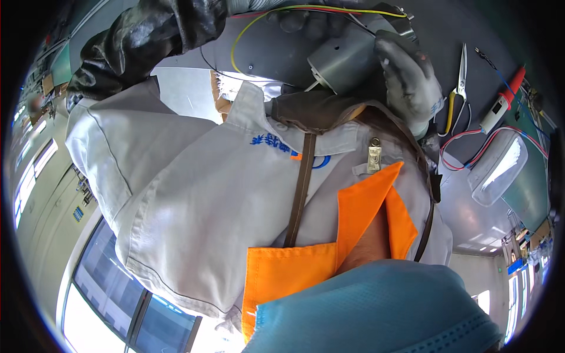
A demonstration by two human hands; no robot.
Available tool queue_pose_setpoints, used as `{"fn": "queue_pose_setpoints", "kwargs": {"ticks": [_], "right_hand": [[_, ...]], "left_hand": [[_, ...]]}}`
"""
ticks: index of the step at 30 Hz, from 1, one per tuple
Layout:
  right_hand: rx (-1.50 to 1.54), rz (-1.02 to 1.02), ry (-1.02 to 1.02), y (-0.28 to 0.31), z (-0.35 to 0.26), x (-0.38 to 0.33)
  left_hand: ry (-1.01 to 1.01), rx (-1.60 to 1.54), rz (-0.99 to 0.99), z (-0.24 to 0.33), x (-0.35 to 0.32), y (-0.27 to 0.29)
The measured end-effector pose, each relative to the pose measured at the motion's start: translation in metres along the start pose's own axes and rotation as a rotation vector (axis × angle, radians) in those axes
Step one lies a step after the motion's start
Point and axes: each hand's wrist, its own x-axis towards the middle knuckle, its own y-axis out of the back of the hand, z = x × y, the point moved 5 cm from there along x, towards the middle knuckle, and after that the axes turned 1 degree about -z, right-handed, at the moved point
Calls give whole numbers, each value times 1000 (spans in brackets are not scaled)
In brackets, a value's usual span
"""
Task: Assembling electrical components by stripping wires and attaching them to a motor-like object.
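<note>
A grey metal cylinder [344, 62], with a thin shaft or lead at its near end, lies tilted over the dark worktop. My right hand [412, 82], in a grey coated glove, curls its fingers against the cylinder's right side. A thin dark wire reaches its fingertips. At the top edge, my left hand [309, 22] wears a dark-palmed glove; its fingers are in shadow behind the cylinder, so their grip is hidden. A yellow wire [240, 42] loops past that hand alongside a red one. Yellow-handled scissors [460, 88] lie to the right of my right hand.
Right of the scissors rests a red-and-white pen-shaped tool [500, 106], beside red and blue leads [471, 162]. A clear plastic tray [500, 167] is near them. My black sleeve cover [147, 44] spans the upper left. My brown apron [318, 112] hangs close to the cylinder.
</note>
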Motion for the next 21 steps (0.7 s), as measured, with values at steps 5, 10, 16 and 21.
{"fn": "queue_pose_setpoints", "kwargs": {"ticks": [5,10,16,21], "right_hand": [[52,9,-65,1,-6,11],[-112,94,-90,1,-6,18],[298,312,-449,7,7,17],[785,347,-895,13,28,30]], "left_hand": [[-479,253,116,-18,2,8],[-600,185,262,-29,15,0],[107,-446,661,-29,34,-23],[-236,-712,683,-38,65,-31]]}}
